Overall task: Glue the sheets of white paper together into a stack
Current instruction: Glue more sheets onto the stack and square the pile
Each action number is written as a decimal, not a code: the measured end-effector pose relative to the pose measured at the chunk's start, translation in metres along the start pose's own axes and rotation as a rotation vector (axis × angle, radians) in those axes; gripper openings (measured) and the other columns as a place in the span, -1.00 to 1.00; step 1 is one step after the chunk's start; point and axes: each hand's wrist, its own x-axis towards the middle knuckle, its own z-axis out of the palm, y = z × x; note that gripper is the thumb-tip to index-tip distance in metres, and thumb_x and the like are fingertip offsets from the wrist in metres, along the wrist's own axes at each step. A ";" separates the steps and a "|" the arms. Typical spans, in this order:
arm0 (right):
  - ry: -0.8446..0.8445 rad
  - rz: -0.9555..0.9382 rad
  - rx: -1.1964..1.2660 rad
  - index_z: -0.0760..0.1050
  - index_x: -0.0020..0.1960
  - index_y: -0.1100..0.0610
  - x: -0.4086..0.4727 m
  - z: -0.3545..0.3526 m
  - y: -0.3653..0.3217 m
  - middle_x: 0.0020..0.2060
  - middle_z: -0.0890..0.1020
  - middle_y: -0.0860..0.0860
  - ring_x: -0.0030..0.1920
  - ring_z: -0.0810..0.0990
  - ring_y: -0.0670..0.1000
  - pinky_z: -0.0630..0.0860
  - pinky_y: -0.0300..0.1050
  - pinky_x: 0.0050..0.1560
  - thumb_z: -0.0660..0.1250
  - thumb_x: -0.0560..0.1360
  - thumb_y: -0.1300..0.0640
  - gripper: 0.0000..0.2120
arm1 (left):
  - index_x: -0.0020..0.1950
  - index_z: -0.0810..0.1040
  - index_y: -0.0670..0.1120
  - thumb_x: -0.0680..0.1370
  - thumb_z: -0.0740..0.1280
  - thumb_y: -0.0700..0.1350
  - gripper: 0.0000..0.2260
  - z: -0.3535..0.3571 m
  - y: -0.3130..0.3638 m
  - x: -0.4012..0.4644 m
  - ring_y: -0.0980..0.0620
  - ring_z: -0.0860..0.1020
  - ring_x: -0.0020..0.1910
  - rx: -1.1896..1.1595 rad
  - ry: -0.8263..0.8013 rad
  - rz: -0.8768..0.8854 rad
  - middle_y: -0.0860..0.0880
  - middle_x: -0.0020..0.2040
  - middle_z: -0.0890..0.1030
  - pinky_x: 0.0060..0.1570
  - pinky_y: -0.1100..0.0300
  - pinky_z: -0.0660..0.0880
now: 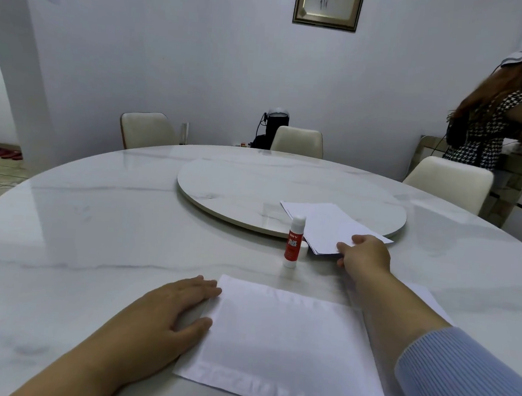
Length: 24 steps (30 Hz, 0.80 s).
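A white sheet of paper lies flat on the marble table in front of me. My left hand rests open beside its left edge, fingertips touching the paper. A loose pile of white sheets lies half on the turntable. My right hand pinches the pile's near corner, thumb on top. A red and white glue stick stands upright just left of the pile, its cap lying behind it.
The round marble table carries a raised turntable at its centre. Cream chairs ring the far side. Another person stands at a counter at the far right.
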 end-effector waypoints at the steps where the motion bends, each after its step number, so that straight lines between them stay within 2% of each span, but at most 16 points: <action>1: 0.000 -0.001 -0.008 0.35 0.37 0.20 -0.001 -0.002 -0.001 0.10 0.60 0.19 -0.06 0.61 0.16 0.46 -0.07 -0.03 0.35 0.50 0.13 -0.53 | 0.19 0.28 0.47 0.50 0.22 0.15 -0.68 0.000 0.000 0.000 0.66 0.02 0.22 0.001 -0.002 0.004 0.64 0.15 0.11 0.15 0.61 0.03; 5: 0.099 -0.100 -0.071 0.39 0.29 0.15 -0.013 -0.008 -0.007 0.19 0.55 0.14 0.04 0.54 0.14 0.40 -0.07 -0.04 0.39 0.43 -0.11 -0.46 | 0.24 0.33 0.45 0.49 0.21 0.21 -0.67 0.000 0.001 0.001 0.65 -0.01 0.27 -0.013 -0.025 0.040 0.63 0.22 0.16 0.13 0.67 -0.02; 7: 0.012 -0.216 -0.117 0.46 0.20 0.09 -0.023 0.000 -0.015 0.15 0.52 0.09 -0.03 0.49 0.04 0.38 -0.11 -0.06 0.47 0.32 -0.20 -0.42 | 0.25 0.35 0.43 0.46 0.20 0.27 -0.65 0.000 0.001 0.002 0.64 -0.02 0.28 -0.008 -0.043 0.054 0.61 0.25 0.18 0.14 0.67 -0.05; 10: -0.142 -0.288 -0.242 0.50 0.18 0.04 -0.039 0.020 -0.024 0.08 0.31 -0.01 -0.09 0.48 -0.03 0.39 -0.15 -0.11 0.55 0.18 -0.23 -0.34 | 0.18 0.43 0.40 0.42 0.21 0.31 -0.67 0.002 0.001 0.003 0.66 0.02 0.24 -0.012 -0.008 -0.004 0.55 0.27 0.23 0.21 0.53 0.05; 12: -0.130 -0.298 -0.248 0.54 0.06 0.05 -0.041 0.031 -0.025 0.05 0.28 -0.02 -0.15 0.48 -0.07 0.44 -0.13 -0.10 0.58 0.18 -0.17 -0.45 | 0.14 0.46 0.38 0.41 0.24 0.30 -0.70 0.004 0.001 0.002 0.64 0.08 0.22 -0.020 0.036 -0.064 0.50 0.28 0.27 0.20 0.46 0.11; 14: -0.094 -0.292 -0.257 0.51 -0.17 0.04 -0.042 0.039 -0.024 0.03 0.32 0.01 -0.12 0.50 -0.02 0.48 -0.10 -0.09 0.59 0.19 -0.10 -0.63 | 0.13 0.47 0.35 0.38 0.25 0.31 -0.67 0.004 0.000 0.002 0.52 0.16 0.27 -0.021 0.066 -0.112 0.45 0.30 0.30 0.21 0.42 0.14; 16: -0.055 -0.307 -0.209 0.48 -0.26 0.04 -0.044 0.043 -0.023 -0.01 0.35 0.00 -0.13 0.50 -0.01 0.43 -0.19 -0.18 0.59 0.22 -0.04 -0.69 | 0.14 0.48 0.32 0.36 0.27 0.32 -0.63 0.003 -0.001 0.002 0.39 0.22 0.32 -0.009 0.087 -0.161 0.40 0.32 0.31 0.24 0.36 0.17; 19: -0.041 -0.472 -0.097 0.57 -0.17 0.12 -0.054 0.035 -0.031 -0.04 0.47 0.01 -0.13 0.47 -0.03 0.30 -0.39 -0.27 0.50 0.33 0.03 -0.80 | 0.18 0.50 0.22 0.38 0.34 0.24 -0.61 0.000 -0.006 0.004 0.26 0.28 0.36 0.035 0.142 -0.229 0.29 0.37 0.35 0.29 0.31 0.18; 20: -0.084 -0.520 -0.049 0.56 -0.15 0.09 -0.058 0.026 -0.035 -0.06 0.54 0.01 -0.10 0.51 0.00 0.34 -0.37 -0.24 0.46 0.38 0.04 -0.85 | 0.19 0.51 0.18 0.40 0.37 0.19 -0.62 -0.002 -0.008 0.005 0.22 0.30 0.36 0.031 0.153 -0.261 0.23 0.38 0.36 0.30 0.30 0.18; 22: -0.214 -0.550 0.013 0.54 -0.08 0.03 -0.064 0.001 -0.043 -0.08 0.63 0.01 -0.03 0.58 0.05 0.44 -0.19 -0.13 0.37 0.46 0.08 -0.94 | 0.21 0.51 0.12 0.43 0.39 0.09 -0.64 -0.008 -0.010 0.008 0.14 0.32 0.37 0.017 0.141 -0.312 0.15 0.42 0.34 0.32 0.26 0.18; 24: -0.296 -0.586 -0.061 0.50 -0.01 -0.05 -0.065 -0.028 -0.040 -0.05 0.58 0.00 -0.01 0.57 0.04 0.47 -0.09 -0.05 0.30 0.51 0.09 -0.92 | 0.26 0.48 0.09 0.45 0.39 0.02 -0.62 -0.014 -0.010 0.010 0.09 0.30 0.40 0.057 0.132 -0.350 0.10 0.46 0.30 0.35 0.23 0.17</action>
